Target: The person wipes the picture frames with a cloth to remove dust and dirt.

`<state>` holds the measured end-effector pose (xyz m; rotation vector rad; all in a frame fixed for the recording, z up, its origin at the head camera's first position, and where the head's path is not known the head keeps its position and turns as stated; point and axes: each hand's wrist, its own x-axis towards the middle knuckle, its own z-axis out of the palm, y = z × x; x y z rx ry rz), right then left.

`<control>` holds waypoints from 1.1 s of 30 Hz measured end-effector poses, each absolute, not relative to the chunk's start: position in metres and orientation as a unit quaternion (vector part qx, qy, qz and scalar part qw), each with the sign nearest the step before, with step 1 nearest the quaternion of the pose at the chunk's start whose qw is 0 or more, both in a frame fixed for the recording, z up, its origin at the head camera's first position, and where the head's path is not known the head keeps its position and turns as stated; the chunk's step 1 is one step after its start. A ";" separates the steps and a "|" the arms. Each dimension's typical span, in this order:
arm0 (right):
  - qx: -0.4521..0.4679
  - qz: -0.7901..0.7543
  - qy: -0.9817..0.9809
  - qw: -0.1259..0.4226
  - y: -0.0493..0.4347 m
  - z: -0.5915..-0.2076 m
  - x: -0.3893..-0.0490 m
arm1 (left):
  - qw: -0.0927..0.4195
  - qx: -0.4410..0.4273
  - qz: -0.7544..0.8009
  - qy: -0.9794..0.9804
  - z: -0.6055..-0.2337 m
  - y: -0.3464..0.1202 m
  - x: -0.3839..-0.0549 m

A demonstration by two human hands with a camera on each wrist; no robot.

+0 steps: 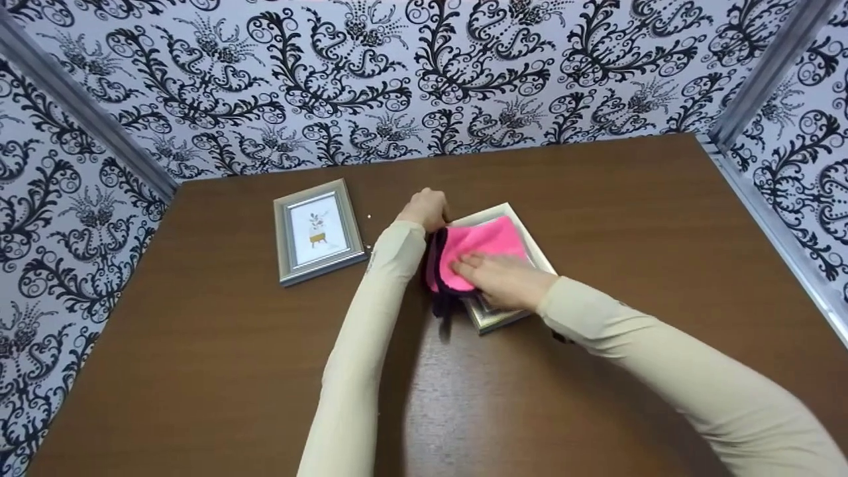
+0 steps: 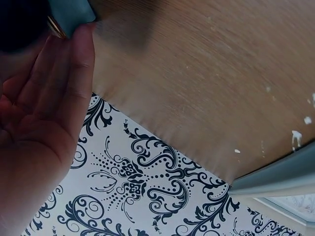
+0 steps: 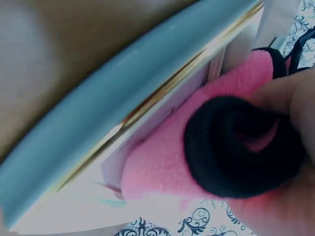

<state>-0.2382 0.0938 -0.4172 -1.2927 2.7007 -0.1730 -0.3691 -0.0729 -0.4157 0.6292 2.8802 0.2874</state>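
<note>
A picture frame [image 1: 490,319] with a pale silvery rim lies on the brown table, partly covered by a pink cloth [image 1: 490,238] with dark edging. My left hand [image 1: 424,209] grips the frame's upper left edge; the left wrist view shows the fingers against a frame corner [image 2: 76,14]. On top of the cloth, my right hand [image 1: 500,278] presses it to the frame's face. Close up in the right wrist view, the cloth [image 3: 162,167] is folded over in the right hand [image 3: 290,118], its dark edge curling in a loop. Most of the picture is hidden.
A second frame [image 1: 283,242] with a plant drawing lies to the left on the table [image 1: 464,411]. Small white bits [image 2: 297,137] lie beside it. Walls [image 1: 358,73] with black-and-white scroll patterns stand behind and at both sides.
</note>
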 end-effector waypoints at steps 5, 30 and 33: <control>-0.422 0.088 0.902 -0.025 0.068 -0.425 -0.222 | 0.097 0.192 0.097 0.972 -0.414 -0.070 -0.367; -0.321 0.407 0.855 0.021 0.035 -0.425 -0.163 | 0.088 0.226 0.045 0.969 -0.416 -0.062 -0.357; -0.305 0.373 0.876 0.031 0.027 -0.425 -0.186 | 0.089 0.228 0.046 0.969 -0.415 -0.060 -0.355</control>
